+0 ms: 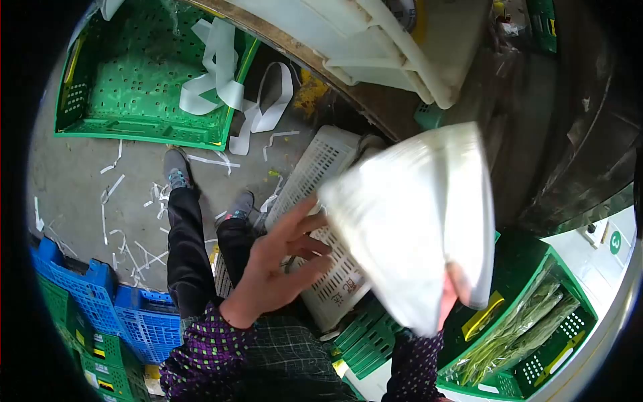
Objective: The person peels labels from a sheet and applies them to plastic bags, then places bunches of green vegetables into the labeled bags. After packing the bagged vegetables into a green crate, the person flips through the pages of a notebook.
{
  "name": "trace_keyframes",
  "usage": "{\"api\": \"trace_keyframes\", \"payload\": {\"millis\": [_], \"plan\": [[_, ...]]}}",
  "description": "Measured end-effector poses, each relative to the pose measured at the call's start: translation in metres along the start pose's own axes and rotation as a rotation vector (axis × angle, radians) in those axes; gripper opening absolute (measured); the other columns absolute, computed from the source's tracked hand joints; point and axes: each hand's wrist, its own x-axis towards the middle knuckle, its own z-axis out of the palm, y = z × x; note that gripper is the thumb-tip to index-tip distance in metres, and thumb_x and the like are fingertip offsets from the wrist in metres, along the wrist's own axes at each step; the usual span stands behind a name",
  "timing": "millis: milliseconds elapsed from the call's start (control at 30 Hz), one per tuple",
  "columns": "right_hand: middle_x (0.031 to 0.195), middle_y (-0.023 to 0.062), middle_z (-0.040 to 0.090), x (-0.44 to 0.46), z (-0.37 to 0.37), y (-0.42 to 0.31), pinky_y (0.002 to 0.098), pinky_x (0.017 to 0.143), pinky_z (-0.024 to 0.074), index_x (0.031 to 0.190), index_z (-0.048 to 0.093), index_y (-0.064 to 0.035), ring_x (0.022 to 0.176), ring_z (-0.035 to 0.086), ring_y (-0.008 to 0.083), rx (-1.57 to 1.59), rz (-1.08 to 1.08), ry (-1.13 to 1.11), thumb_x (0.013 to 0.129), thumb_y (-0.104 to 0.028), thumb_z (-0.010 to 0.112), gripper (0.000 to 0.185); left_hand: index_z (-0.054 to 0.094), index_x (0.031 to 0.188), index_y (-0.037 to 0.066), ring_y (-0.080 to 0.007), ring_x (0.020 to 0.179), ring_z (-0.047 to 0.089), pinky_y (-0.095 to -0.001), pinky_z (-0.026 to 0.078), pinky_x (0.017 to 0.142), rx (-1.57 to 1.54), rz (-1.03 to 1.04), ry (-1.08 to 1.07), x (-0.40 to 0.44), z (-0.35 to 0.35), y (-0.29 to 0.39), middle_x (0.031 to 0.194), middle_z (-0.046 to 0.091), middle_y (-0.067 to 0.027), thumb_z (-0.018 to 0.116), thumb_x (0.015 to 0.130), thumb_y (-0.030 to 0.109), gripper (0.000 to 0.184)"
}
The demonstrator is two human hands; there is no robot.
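Observation:
My right hand (453,295) grips a white, sheet-like bundle (408,214) near its lower edge. The bundle is blurred and looks like plastic or paper. Beside its left edge is my left hand (284,258), its fingers spread and holding nothing. Beneath the hands and the bundle stands a white slotted crate (315,161), partly hidden by them.
A green crate (134,127) with white strips lies at the upper left. Blue crates (144,315) and green crates (110,358) stand lower left. Bagged green vegetables (529,328) fill a green crate (583,291) at right. White scraps litter the floor (74,174).

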Motion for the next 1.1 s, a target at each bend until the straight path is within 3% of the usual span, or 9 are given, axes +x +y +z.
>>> {"api": "trace_keyframes", "payload": {"millis": [167,233,300,367,567,767,933,967,1100], "plan": [[0.124,0.0189,0.053,0.133,-0.058,0.044,0.0418,0.102,0.0396,0.122,0.05,0.0008,0.118,0.048,0.0289,1.76,0.296,-0.434,0.091,-0.023,0.052,0.039,0.049,0.128,0.003,-0.0165,0.089,0.065,-0.0287,0.052,0.08,0.394,-0.134,0.127,-0.029,-0.04,-0.025,0.11,0.064,-0.0153,0.069,0.079,0.002,0.054],[0.115,0.0152,0.059,0.151,-0.037,0.011,0.0435,0.099,0.0412,0.116,0.053,-0.0002,0.111,0.052,0.026,1.413,-0.029,-0.216,0.09,-0.021,0.053,0.034,0.056,0.118,0.001,-0.0243,0.086,0.066,-0.0328,0.053,0.078,0.761,-0.126,0.189,-0.047,-0.063,-0.024,0.099,0.066,-0.0163,0.072,0.075,0.008,0.046],[0.112,0.0138,0.06,0.215,-0.051,0.017,0.046,0.097,0.0412,0.116,0.053,-0.0007,0.109,0.053,0.0244,1.727,0.167,-0.723,0.09,-0.02,0.053,0.032,0.06,0.111,0.0,-0.0323,0.083,0.064,-0.0392,0.052,0.075,1.173,-0.007,0.133,-0.069,-0.1,-0.029,0.091,0.066,-0.0166,0.074,0.069,0.013,0.046],[0.102,0.0159,0.062,0.249,-0.032,-0.026,0.0447,0.092,0.0449,0.11,0.057,0.0028,0.097,0.058,0.0275,1.552,0.071,-0.293,0.084,-0.016,0.055,0.032,0.061,0.106,0.0,-0.0347,0.084,0.06,-0.0434,0.049,0.074,1.389,-0.072,0.097,-0.093,-0.128,-0.037,0.088,0.065,-0.0166,0.074,0.064,0.015,0.047],[0.128,0.0195,0.049,0.37,0.016,-0.166,0.0489,0.096,0.0413,0.129,0.045,0.0014,0.117,0.049,0.0308,1.867,0.079,-0.749,0.093,-0.022,0.049,0.043,0.063,0.096,0.001,-0.0319,0.086,0.058,-0.0416,0.047,0.076,1.635,-0.088,-0.011,-0.062,-0.149,-0.015,0.086,0.064,-0.0151,0.069,0.069,0.024,0.036],[0.128,0.0169,0.05,0.363,0.127,-0.251,0.0432,0.094,0.0426,0.129,0.045,-0.0006,0.114,0.05,0.027,1.236,-0.355,-0.567,0.094,-0.023,0.049,0.041,0.063,0.098,-0.001,-0.0338,0.086,0.059,-0.0413,0.048,0.077,1.692,-0.191,-0.019,-0.061,-0.154,-0.023,0.087,0.064,-0.0168,0.069,0.071,0.031,0.042],[0.129,0.0147,0.05,0.199,0.173,-0.162,0.0385,0.092,0.0438,0.128,0.046,-0.0023,0.111,0.051,0.0237,0.518,-0.746,-0.081,0.095,-0.023,0.049,0.04,0.062,0.091,0.001,-0.0329,0.08,0.059,-0.042,0.048,0.072,1.62,-0.224,0.087,-0.093,-0.154,-0.054,0.081,0.062,-0.0145,0.07,0.07,0.032,0.039],[0.118,0.0149,0.058,0.177,0.196,-0.136,0.0349,0.074,0.0488,0.121,0.052,-0.0035,0.088,0.059,0.0217,0.46,-0.817,0.175,0.094,-0.021,0.05,0.032,0.061,0.087,0.002,-0.0322,0.078,0.058,-0.0418,0.047,0.07,1.606,-0.248,0.09,-0.099,-0.156,-0.062,0.08,0.062,-0.0141,0.069,0.071,0.033,0.036],[0.062,0.0067,0.06,0.069,0.281,-0.025,0.0254,0.051,0.0452,0.083,0.058,-0.0024,0.056,0.055,0.0118,0.217,-0.499,-0.436,0.093,-0.012,0.055,0.014,0.061,0.085,0.004,-0.028,0.076,0.057,-0.0392,0.045,0.069,1.57,-0.301,0.13,-0.122,-0.148,-0.088,0.076,0.06,-0.0113,0.066,0.073,0.033,0.032]]}}
